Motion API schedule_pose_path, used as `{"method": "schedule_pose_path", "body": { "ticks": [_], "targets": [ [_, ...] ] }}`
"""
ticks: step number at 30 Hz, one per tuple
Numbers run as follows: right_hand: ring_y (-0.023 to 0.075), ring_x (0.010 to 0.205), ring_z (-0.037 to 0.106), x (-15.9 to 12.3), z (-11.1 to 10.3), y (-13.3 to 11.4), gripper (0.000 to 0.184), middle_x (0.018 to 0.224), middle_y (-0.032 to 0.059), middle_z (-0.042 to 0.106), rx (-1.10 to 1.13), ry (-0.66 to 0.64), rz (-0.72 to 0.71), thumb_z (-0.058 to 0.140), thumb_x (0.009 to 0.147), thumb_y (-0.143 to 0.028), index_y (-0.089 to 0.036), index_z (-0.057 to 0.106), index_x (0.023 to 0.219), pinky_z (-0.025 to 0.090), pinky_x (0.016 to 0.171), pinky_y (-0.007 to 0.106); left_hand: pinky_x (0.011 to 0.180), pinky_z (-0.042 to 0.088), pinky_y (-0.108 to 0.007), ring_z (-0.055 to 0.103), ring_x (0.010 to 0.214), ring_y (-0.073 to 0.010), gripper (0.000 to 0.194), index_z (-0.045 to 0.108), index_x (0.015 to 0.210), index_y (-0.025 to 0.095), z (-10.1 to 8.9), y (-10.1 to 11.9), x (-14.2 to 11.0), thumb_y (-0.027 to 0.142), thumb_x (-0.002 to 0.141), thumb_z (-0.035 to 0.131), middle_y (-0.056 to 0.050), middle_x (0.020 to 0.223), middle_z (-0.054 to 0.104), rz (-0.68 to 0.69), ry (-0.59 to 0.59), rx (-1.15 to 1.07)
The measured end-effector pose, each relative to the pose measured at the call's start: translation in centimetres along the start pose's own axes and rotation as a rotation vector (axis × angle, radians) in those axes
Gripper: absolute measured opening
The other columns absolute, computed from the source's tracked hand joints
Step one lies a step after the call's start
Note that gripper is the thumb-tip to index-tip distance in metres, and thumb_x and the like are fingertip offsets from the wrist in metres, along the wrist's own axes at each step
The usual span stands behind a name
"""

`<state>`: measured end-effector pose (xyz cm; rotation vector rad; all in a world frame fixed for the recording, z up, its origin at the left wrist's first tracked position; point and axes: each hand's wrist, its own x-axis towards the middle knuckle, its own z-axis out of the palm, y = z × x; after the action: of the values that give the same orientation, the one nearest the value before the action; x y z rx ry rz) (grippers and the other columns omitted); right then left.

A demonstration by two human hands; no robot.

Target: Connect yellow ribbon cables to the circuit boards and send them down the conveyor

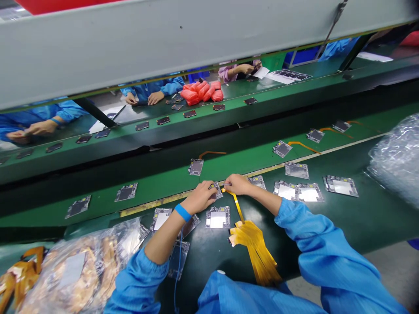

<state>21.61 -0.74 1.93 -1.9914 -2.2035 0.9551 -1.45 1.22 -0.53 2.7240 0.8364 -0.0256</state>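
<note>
Grey panel [170, 52]: spans the top of the view, edge sloping.
Green surface [353, 222]: near side; carries boards, strips and bags.
Green belt [248, 163]: runs beyond the surface, with spaced boards, some trailing orange strips.
Clear plastic bag [101, 257]: left, copper-coloured contents, pale label.
Bubble wrap [397, 157]: right edge of the surface, crumpled.
Yellow strip bundle [257, 248]: fanned on the surface, between the forearms, near the wearer's body.
Left hand [201, 196]: fingers partly closed over the held board, thumb at its near side.
Right hand [238, 185]: just beside the left; fingers drawn almost together at the upper end of the single strip. Cannot tell whether they grip or only press.
Loose boards [218, 218]: on the surface, both sides of the hands; the nearest lies just below the held one.
Held board [216, 190]: under the left fingers, by the surface's far edge.
Single strip [238, 207]: yellow, runs from the right fingertips down to the bundle.
Wristband [183, 212]: blue, left wrist.
</note>
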Motion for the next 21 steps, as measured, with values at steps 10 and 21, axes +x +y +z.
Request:
{"method": "schedule_pose_path", "body": {
  "ticks": [10,21],
  "targets": [
    [0.0199,0.093,0.073,0.41,0.58,0.4,0.024,0.099,0.0059,0.082,-0.011,0.008,-0.01,0.06,0.095,-0.028,-0.023,0.084,0.096,0.041,0.069,0.023,0.107,0.047,-0.051,0.051,0.127,-0.0315,0.023,0.064,0.116,0.021,-0.24,0.34,0.12,0.021,0.093,0.068,-0.015,0.141,0.052,-0.016,-0.031,0.023],
    [0.0218,0.097,0.074,0.53,-0.16,-0.2,0.023,0.102,0.0069,0.082,-0.041,-0.033,-0.018,0.063,0.096,-0.032,-0.024,0.084,0.101,0.045,0.074,0.024,0.106,0.048,-0.05,0.051,0.126,-0.0318,0.023,0.064,0.116,0.021,-0.09,0.29,0.15,0.021,0.093,0.067,-0.015,0.14,0.052,-0.004,-0.032,0.052]
  ]
}}
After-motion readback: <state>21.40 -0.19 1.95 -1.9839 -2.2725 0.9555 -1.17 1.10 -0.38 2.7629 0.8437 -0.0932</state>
